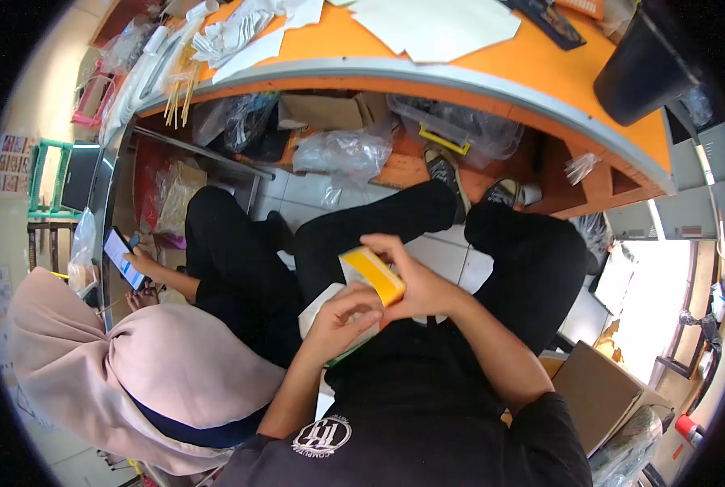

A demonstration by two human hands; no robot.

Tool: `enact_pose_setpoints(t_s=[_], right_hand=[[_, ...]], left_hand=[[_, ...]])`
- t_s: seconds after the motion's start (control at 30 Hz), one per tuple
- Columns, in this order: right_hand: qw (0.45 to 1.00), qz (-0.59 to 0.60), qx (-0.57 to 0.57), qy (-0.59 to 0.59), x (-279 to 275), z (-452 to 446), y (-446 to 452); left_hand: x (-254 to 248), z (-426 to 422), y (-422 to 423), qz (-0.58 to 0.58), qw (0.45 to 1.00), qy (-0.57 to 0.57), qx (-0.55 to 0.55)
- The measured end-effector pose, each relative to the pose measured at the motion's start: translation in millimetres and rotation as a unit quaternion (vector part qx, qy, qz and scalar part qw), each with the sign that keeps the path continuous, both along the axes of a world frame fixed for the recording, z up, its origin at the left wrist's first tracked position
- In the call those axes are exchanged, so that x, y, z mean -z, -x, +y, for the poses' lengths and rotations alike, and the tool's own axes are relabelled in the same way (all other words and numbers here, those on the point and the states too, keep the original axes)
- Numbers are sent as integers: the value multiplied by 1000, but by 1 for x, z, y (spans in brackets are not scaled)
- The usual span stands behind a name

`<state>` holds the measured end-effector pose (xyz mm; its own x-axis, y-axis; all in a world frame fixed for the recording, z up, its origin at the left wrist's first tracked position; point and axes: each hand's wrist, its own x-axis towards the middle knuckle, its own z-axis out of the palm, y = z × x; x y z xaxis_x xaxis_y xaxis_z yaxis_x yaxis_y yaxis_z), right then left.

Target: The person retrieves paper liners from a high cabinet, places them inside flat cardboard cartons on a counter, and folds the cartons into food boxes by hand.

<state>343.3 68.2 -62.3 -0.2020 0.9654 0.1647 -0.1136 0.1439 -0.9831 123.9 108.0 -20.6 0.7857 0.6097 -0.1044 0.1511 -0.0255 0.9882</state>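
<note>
A small yellow and white box [374,274] is above my lap, tilted. My right hand [417,284] is closed around it, with the thumb and fingers on its sides. My left hand [344,321] is at the box's lower end, its fingers curled inward and pressed together. Beneath the left hand lies a white flat thing [314,311] with a green lower edge, partly covered by the hand. Whether the left fingers grip it or the yellow box's bottom is hidden.
Ahead curves an orange desk [314,71] bearing white paper sheets [435,28] and a black bin [646,69]. Plastic bags [342,154] and a clear tub [492,134] sit underneath. On the left, another person [167,357] holds a phone [124,258]. A cardboard box [598,390] stands right.
</note>
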Motion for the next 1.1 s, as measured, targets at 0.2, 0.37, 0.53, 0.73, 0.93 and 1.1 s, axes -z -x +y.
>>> enact_pose_setpoints(t_s=[0.2, 0.37, 0.53, 0.73, 0.93, 1.1], right_hand=[[964, -218, 125, -90, -74, -2, -44], [882, -132, 431, -137, -224, 33, -103], [708, -332, 574, -243, -258, 118, -137], [826, -167, 505, -187, -196, 88, -125], [785, 108, 567, -223, -128, 60, -139], [849, -117, 491, -159, -115, 55, -110]], left_hand=[[-119, 16, -27, 31, 935, -352, 16], [-121, 52, -28, -131, 843, -369, -368], [-117, 63, -94, -86, 896, -399, -177], [-134, 73, -149, -53, 833, -543, -96], [-179, 135, -243, 14, 786, -616, -50], [-160, 181, -310, 166, 703, -691, -32]])
